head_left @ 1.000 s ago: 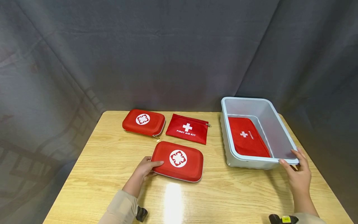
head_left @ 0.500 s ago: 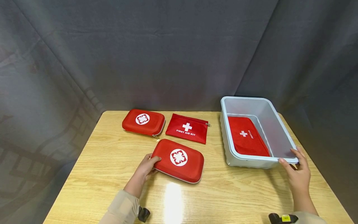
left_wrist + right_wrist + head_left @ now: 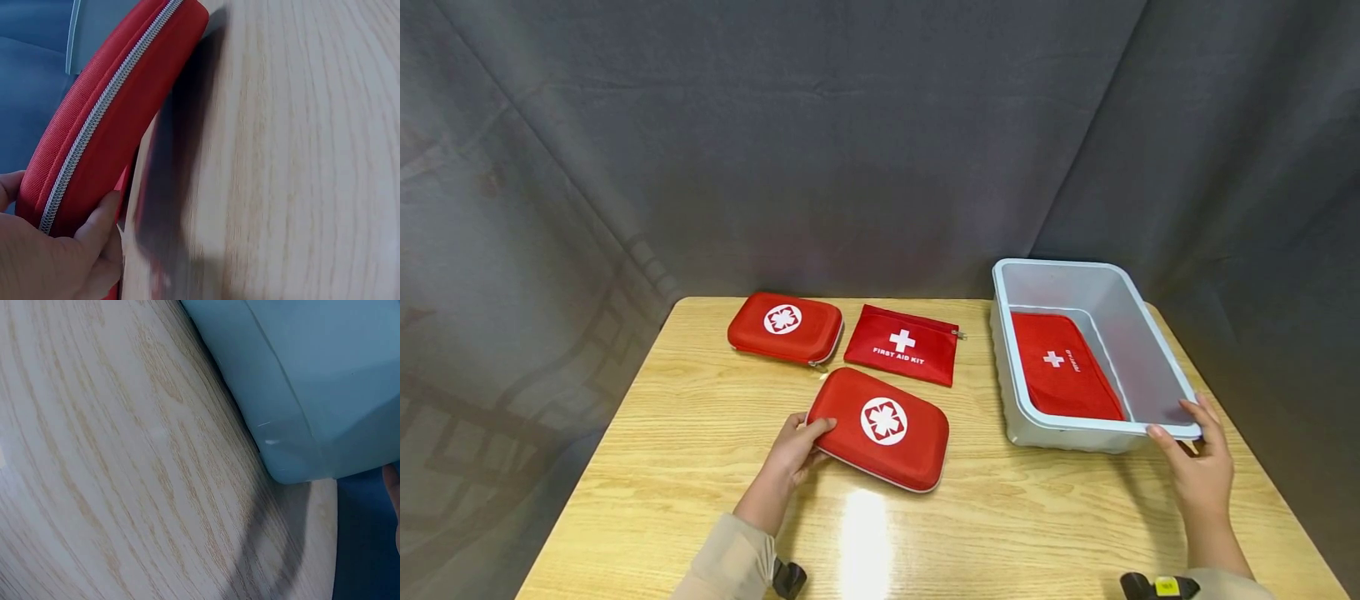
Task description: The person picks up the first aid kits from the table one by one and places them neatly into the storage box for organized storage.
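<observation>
My left hand (image 3: 793,446) grips the left end of a red hard case (image 3: 880,429) with a white emblem, thumb on top and fingers beneath. In the left wrist view the case (image 3: 106,119) is tilted above the table, its silver zipper facing the camera and its shadow below. My right hand (image 3: 1202,467) holds the near right corner of a pale blue-grey bin (image 3: 1067,433), thumb and fingers at the rim. A red pouch (image 3: 1060,375) with a white cross lies inside the bin, along its left side.
A smaller red hard case (image 3: 786,327) lies at the table's back left. Beside it lies a flat red zip pouch (image 3: 901,346) reading "FIRST AID KIT". The wooden table (image 3: 1037,517) ends at a dark grey curtain (image 3: 850,150).
The case in my left hand has tilted and turned slightly clockwise, its far left corner moving up in the view. My right hand and the bin have hardly moved.
</observation>
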Available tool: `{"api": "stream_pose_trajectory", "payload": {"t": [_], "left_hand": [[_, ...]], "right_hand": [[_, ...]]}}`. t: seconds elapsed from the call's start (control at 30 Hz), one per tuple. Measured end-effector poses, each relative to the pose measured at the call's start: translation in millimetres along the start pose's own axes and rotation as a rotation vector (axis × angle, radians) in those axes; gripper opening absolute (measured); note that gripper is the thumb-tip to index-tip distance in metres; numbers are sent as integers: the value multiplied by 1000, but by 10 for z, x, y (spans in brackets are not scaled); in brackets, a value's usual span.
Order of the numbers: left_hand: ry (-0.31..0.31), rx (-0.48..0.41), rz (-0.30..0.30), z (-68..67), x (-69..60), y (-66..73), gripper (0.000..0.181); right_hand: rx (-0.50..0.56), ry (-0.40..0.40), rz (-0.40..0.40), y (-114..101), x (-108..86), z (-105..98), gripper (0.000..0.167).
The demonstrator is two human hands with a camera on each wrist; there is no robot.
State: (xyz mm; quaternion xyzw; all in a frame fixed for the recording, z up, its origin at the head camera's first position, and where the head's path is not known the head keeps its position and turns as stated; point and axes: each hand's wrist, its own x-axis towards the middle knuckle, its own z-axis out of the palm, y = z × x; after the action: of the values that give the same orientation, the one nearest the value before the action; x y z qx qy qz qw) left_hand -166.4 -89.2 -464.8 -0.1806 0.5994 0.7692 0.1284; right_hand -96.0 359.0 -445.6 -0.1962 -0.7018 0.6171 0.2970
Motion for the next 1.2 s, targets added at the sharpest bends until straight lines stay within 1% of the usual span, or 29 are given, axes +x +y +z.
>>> {"api": "stream_pose_trajectory", "payload": {"t": [0.17,0.3,0.4,0.5,0.6,0.67,0.73,0.77,0.83,0.97,1.0,1.03,1.07,1.1,1.13,1.2], "left_hand": [[-14,-4,43,10,-1,-10,51],[-7,-9,61,26,3,-10,47],[-1,-50,61,31,4,-2,43],[-10,-112,62,38,2,15,44],[-21,-161,61,47,-2,45,44],[-28,-187,63,57,-9,69,43],[-36,-202,66,66,-13,88,41],[-42,-209,70,71,-15,98,41],[-53,-228,75,87,-23,122,39],[-53,-256,84,134,-32,178,36],[-49,-262,86,147,-33,193,35],[-47,-269,87,160,-34,208,35],[-44,-275,90,173,-36,224,34],[-44,-282,93,185,-38,239,34],[-45,-288,96,198,-39,253,34],[-47,-297,106,224,-44,284,35]], "right_hand": [[-1,1,-6,0,-4,5,50],[-21,-1,-26,1,-11,15,50],[-11,-3,-30,3,-16,22,49],[15,0,-23,8,-18,24,50],[9,5,-13,0,-15,21,50],[-26,2,-8,-3,-9,13,50],[-101,-8,-18,26,9,-13,51],[-83,-20,-42,104,47,-50,50],[-112,-35,-68,250,125,-121,51],[-66,-61,-158,758,370,-321,53],[-112,-53,-162,813,397,-340,55],[-105,-53,-172,868,423,-358,55],[-104,-54,-179,878,423,-360,55],[-132,-49,-169,818,395,-337,55],[-135,-44,-152,733,358,-304,55],[-109,-37,-114,502,249,-214,53]]}}
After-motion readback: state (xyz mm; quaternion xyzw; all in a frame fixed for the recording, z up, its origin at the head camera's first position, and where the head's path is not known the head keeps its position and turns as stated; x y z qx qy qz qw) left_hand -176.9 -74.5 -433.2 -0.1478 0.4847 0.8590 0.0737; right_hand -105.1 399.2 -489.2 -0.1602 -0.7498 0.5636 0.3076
